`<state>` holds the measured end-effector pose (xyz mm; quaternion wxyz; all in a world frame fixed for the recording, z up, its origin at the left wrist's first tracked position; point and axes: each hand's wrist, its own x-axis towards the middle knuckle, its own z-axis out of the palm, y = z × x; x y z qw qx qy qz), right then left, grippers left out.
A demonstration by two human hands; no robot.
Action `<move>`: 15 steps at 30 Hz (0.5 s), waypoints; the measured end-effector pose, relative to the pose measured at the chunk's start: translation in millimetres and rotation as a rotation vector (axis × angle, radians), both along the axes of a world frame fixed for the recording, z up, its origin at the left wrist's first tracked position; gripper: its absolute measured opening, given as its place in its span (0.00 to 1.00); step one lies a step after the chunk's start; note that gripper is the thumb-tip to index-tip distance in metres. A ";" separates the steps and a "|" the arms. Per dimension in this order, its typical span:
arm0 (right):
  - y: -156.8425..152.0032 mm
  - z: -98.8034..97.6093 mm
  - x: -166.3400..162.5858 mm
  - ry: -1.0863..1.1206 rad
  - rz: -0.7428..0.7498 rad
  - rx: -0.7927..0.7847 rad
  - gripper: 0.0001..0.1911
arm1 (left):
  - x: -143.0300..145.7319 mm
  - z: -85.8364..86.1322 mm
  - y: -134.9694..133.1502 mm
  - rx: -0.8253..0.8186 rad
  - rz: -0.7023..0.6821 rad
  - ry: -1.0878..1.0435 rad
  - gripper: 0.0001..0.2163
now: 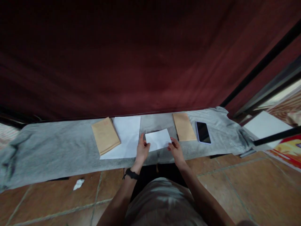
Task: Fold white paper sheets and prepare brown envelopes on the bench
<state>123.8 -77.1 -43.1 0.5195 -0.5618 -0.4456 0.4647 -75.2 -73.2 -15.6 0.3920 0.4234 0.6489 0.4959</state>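
Observation:
A small white sheet of paper (158, 139), perhaps folded, is held between my two hands above the grey cloth. My left hand (142, 150) grips its left edge, thumb on top. At the lower right corner, my right hand (176, 151) pinches it between thumb and fingers. Left of my hands, brown envelopes (105, 135) lie stacked, overlapping larger white paper (129, 135) on the cloth. To the right lies another brown envelope stack (185, 127), its thickness hard to judge.
A phone (203, 132) lies right of the envelopes on the grey cloth (58, 147), which covers a long narrow surface. Dark red fabric (150, 62) hangs behind it. Crumpled tissue (78, 184) lies on the tiled floor (117, 185). A black pole (261, 64) slants at right.

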 end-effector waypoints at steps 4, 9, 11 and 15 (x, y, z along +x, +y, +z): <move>-5.3 -3.1 10.7 -0.475 0.046 0.157 0.22 | -5.8 -4.7 6.2 0.011 -0.036 0.226 0.34; -15.7 5.7 6.2 -0.931 0.217 0.400 0.23 | -4.5 -7.4 9.0 0.037 -0.134 0.397 0.33; -19.1 6.4 0.6 -1.019 0.354 0.472 0.24 | -3.4 -6.1 8.6 0.042 -0.153 0.489 0.33; -24.9 1.7 -8.8 -1.151 0.458 0.488 0.25 | 5.1 -3.9 -4.7 0.092 -0.110 0.736 0.27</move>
